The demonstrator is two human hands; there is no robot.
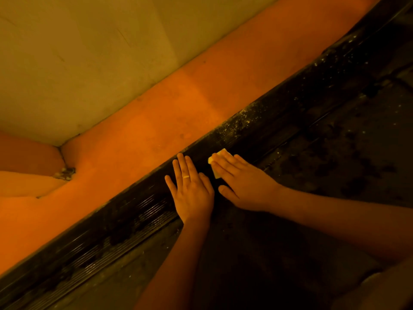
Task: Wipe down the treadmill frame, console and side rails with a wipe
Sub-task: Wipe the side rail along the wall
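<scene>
Dim, orange-lit view looking down at a treadmill's black side rail (pixel 279 113), which runs diagonally from near left to far right. Both hands lie flat on the rail, side by side near the middle of the view. The right hand (pixel 243 184) spreads straight fingers over a small yellow wipe (pixel 220 153) and presses it onto the rail. Only the wipe's far corner and a sliver beside the index finger show. The left hand (pixel 192 193), with a ring (pixel 186 176) on one finger, rests open on the rail's ribbed strip just left of the wipe, holding nothing. Right of the rail lies the dark, blotched belt (pixel 335 157). Left of it an orange floor (pixel 145 121) meets a pale wall (pixel 78 59), with a clump of debris (pixel 66 173) in the corner.

Pale dust specks (pixel 245 118) cover the rail beyond the wipe, toward the far right.

Likely risks: the wipe is small and mostly under the fingers, so it may bunch or slip out mid-stroke, leaving bare fingers dragging through grit. A loaded wipe could smear dust along the rail, or push it into the ribs or onto the belt. The left hand sits close beside the wipe, so a stroke toward the near left would run into it
</scene>
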